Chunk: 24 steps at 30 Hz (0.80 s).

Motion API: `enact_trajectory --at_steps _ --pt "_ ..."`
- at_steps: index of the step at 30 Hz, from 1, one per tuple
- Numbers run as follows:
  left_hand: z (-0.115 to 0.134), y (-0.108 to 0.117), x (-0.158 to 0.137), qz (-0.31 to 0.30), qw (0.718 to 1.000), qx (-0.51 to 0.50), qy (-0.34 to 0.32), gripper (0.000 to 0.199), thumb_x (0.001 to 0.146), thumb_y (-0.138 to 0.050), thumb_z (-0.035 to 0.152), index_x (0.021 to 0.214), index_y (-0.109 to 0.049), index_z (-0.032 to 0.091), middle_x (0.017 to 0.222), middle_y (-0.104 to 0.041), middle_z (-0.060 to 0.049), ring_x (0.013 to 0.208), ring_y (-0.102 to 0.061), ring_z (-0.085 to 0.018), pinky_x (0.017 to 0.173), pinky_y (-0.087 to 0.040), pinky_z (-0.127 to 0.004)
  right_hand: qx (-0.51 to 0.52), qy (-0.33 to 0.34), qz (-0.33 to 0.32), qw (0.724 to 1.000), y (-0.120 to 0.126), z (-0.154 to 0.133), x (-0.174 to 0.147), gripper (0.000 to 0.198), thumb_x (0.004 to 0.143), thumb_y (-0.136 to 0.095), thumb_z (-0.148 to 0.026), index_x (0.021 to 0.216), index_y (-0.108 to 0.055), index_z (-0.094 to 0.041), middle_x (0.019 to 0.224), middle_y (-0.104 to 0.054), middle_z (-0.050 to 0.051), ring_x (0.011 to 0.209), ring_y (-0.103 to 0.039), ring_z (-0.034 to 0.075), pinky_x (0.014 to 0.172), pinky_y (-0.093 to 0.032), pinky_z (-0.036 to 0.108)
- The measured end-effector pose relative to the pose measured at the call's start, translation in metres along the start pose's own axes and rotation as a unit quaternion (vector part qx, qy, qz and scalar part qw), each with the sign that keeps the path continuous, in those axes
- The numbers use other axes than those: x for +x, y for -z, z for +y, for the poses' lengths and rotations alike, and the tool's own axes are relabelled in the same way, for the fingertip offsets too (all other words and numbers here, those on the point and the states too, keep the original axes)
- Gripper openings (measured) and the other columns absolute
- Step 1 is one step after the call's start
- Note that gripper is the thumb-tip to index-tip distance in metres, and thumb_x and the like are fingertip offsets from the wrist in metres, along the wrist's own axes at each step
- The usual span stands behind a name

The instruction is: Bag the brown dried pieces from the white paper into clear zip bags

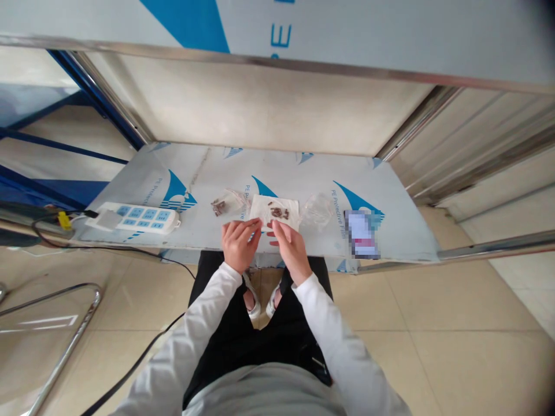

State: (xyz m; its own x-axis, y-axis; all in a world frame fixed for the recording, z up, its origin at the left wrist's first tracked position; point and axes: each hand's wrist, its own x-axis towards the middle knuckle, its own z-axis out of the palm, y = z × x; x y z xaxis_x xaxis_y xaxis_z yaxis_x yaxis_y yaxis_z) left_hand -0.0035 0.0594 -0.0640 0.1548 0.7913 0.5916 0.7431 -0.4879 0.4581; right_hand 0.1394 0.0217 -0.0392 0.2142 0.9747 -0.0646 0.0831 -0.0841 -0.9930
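At the shelf's front edge, my left hand [240, 244] is closed, its thumb and index finger pinched together. Anything between those fingertips is too small to make out. Just to its right, my right hand [293, 249] has its fingers stretched out to the left and apart, with nothing visible in them. Beyond both hands lies a white sheet [262, 204] bearing a small pile of brownish, screw-like metal pieces [280, 212]. Left of the sheet, a clear plastic bag [234, 199] lies beside more small metal pieces [218, 207]. A crumpled clear bag [318, 209] rests to the right.
A white power strip [145, 218] with a plug and black cable lies on the left of the film-covered shelf [199, 167]. A phone [362, 234] sits at the right front. An upper shelf [347, 34] overhangs the back; metal posts stand at both sides.
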Motion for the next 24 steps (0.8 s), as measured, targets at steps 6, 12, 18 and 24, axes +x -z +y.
enact_trajectory --at_steps 6,12,18,24 --pt "0.009 -0.002 -0.020 -0.011 0.998 -0.065 0.009 0.015 0.086 -0.058 0.025 0.091 -0.071 0.026 0.097 -0.074 -0.006 0.087 -0.064 -0.020 0.082 -0.042 -0.037 0.022 -0.016 0.016 0.999 -0.025 -0.006 0.026 0.037 0.077 -0.062 -0.051 0.088 -0.070 -0.016 0.087 -0.074 0.009 0.084 -0.069 0.023 0.069 -0.057 0.032" --pt "0.019 0.020 -0.020 -0.040 0.983 -0.171 0.060 0.014 0.083 -0.061 0.028 0.092 -0.070 0.023 0.099 -0.072 -0.007 0.096 -0.064 -0.021 0.090 -0.045 -0.038 0.027 0.011 -0.006 1.000 -0.017 -0.004 0.005 0.031 0.077 -0.066 -0.045 0.087 -0.071 -0.017 0.086 -0.075 0.009 0.081 -0.070 0.024 0.077 -0.057 0.037" --pt "0.053 0.033 -0.018 -0.048 0.865 -0.387 0.316 0.029 0.087 -0.055 0.041 0.091 -0.066 0.015 0.089 -0.073 -0.007 0.084 -0.067 -0.018 0.079 -0.053 -0.030 -0.136 0.168 0.053 0.975 -0.015 -0.019 -0.027 0.018 0.088 -0.056 -0.030 0.092 -0.072 -0.023 0.099 -0.072 0.008 0.095 -0.067 0.023 0.090 -0.053 0.038" --pt "0.050 0.040 -0.019 -0.095 0.854 -0.396 0.324 0.027 0.085 -0.057 0.040 0.086 -0.066 0.015 0.080 -0.072 -0.005 0.075 -0.067 -0.016 0.072 -0.053 -0.027 -0.100 0.112 0.020 0.988 -0.008 -0.024 -0.042 0.019 0.087 -0.058 -0.032 0.091 -0.073 -0.022 0.092 -0.075 0.006 0.086 -0.070 0.022 0.081 -0.056 0.034"
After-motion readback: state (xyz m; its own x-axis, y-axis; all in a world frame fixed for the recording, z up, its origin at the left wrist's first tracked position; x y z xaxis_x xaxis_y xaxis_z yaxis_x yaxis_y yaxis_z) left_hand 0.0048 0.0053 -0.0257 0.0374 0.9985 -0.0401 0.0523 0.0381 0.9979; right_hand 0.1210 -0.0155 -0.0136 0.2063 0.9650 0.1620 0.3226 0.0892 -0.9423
